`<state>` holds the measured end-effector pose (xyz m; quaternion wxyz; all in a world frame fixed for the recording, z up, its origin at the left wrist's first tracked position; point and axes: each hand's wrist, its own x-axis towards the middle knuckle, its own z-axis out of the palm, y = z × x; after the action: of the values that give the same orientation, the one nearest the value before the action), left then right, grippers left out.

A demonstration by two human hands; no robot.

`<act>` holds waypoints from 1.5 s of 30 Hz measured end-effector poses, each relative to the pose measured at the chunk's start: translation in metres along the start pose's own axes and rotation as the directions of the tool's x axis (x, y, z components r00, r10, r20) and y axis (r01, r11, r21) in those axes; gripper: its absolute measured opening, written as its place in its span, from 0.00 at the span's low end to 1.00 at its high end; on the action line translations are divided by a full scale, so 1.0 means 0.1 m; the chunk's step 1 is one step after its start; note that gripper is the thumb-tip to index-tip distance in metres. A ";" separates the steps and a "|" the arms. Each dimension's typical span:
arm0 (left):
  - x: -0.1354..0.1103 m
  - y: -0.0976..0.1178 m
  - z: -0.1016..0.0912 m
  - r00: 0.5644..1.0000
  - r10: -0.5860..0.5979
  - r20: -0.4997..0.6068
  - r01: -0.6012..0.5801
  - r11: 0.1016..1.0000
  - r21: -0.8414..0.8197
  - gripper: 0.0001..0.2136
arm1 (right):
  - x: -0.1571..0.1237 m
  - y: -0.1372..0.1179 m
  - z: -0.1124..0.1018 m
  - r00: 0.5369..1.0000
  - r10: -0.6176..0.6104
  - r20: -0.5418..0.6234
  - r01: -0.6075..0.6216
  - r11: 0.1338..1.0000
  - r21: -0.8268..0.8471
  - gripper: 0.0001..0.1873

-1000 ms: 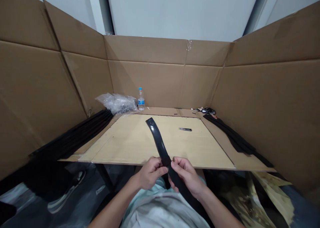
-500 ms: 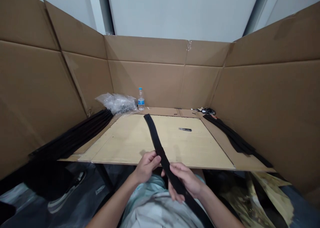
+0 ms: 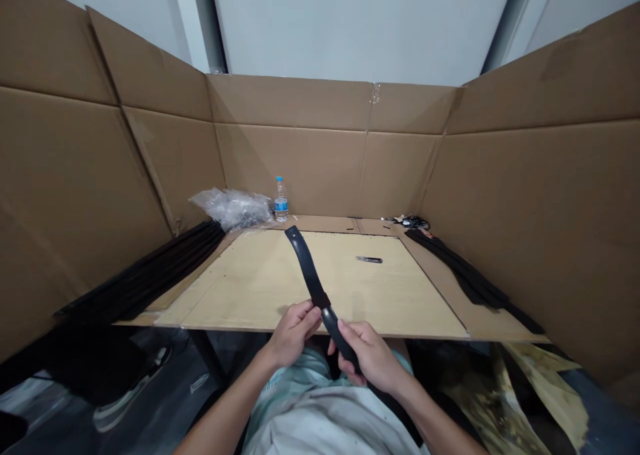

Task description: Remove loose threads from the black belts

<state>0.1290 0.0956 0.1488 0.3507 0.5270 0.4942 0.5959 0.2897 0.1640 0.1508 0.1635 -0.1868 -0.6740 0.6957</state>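
A long black strap [image 3: 307, 265] runs from over the board down into my lap, its glossy, smooth face turned up. A band wraps across it at mid-length, close to my left fingers. My left hand [image 3: 296, 333] pinches the strap by that band between thumb and fingers. Just below and to the right, my right hand [image 3: 369, 356] grips it, thumb on top and fingers underneath. The strap's lower end passes beneath my right forearm and is partly hidden. A pair of thread snips [image 3: 370, 260] lies on the pale board [image 3: 240, 288], apart from both hands.
Black straps lie bundled along the left edge [image 3: 150, 268]; several more lie on the right [image 3: 465, 268]. A crumpled plastic bag [image 3: 235, 207] and water bottle [image 3: 281, 202] stand at the back left. Cardboard walls [image 3: 290, 155] enclose three sides. Tangled dark cord [image 3: 413, 221] sits back right.
The strap has turned over in my hands, from its matt face to its glossy face. My right hand has closed more tightly around it; my left hand stays in nearly the same place.
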 end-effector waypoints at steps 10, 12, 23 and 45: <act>0.03 0.01 -0.02 0.991 -0.102 -0.093 0.103 0.995 0.007 0.28 | 0.02 0.05 0.01 0.998 0.006 -0.055 -0.010 0.997 -0.077 0.37; 0.03 -0.01 -0.02 0.994 -0.055 -0.089 0.061 0.996 0.058 0.28 | 0.01 0.05 0.02 0.998 0.021 -0.053 -0.024 0.998 -0.058 0.37; 0.04 0.10 -0.08 0.997 0.036 0.068 -0.045 0.991 0.129 0.19 | 0.02 -0.01 0.02 0.993 0.077 -0.093 -0.074 0.997 0.032 0.39; 0.11 -0.13 -0.12 0.975 -0.197 0.100 0.203 0.978 -0.046 0.26 | 0.13 0.11 -0.04 0.996 0.036 -0.086 -0.017 0.976 0.215 0.32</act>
<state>0.1139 0.1070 0.1400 0.4466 0.4921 0.5107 0.5455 0.2804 0.1736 0.1389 0.2034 -0.2077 -0.5846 0.7575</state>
